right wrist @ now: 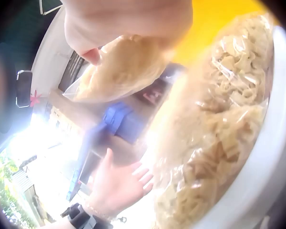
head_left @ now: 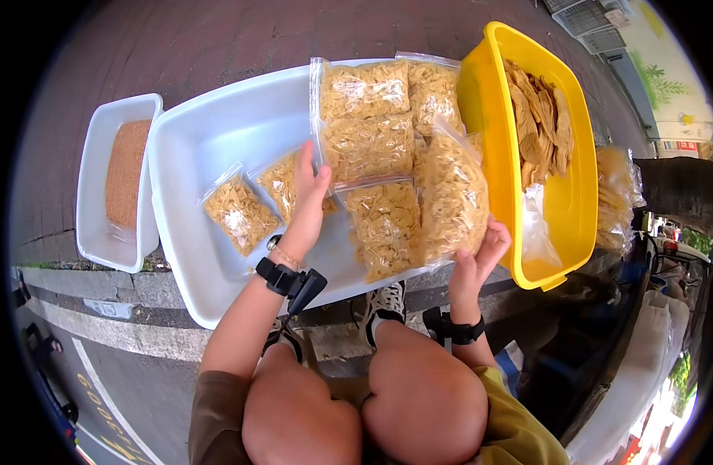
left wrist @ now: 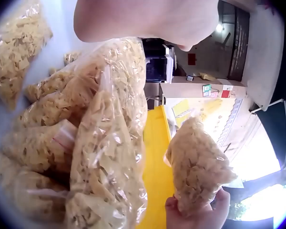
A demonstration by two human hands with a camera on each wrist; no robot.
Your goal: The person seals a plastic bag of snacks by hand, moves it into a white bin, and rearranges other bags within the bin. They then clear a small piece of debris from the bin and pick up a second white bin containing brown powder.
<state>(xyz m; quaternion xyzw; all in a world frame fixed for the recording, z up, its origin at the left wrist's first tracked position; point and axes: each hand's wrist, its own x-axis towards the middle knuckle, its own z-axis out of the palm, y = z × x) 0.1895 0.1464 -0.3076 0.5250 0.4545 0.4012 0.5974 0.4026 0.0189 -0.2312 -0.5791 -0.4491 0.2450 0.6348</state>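
Just behind the grip, the right hand (head_left: pixel 480 252) wears a black wristband (head_left: pixel 466 332) with a dark module (head_left: pixel 435 322). Behind the left hand (head_left: pixel 310 194) come a thin bracelet (head_left: pixel 288 256) with a small charm, then a black strap (head_left: pixel 276 275) carrying a bulky angular black unit (head_left: pixel 305 291). Farthest back from the grip are short sleeves, the left sleeve (head_left: pixel 219 411) brown, the right sleeve (head_left: pixel 519 422) olive-yellow; below are black-and-white laced shoes (head_left: pixel 388 304).

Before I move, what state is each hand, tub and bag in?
Left hand: open, over the large white tub.
Right hand: gripping a bag.
Held bag: filled, raised; seal unclear.
Large white tub: uncovered, partly filled with bags.
Smaller bags: filled, lying in it.
Yellow tub: uncovered, brown pieces inside.
Small white tub: uncovered, reddish-brown contents.
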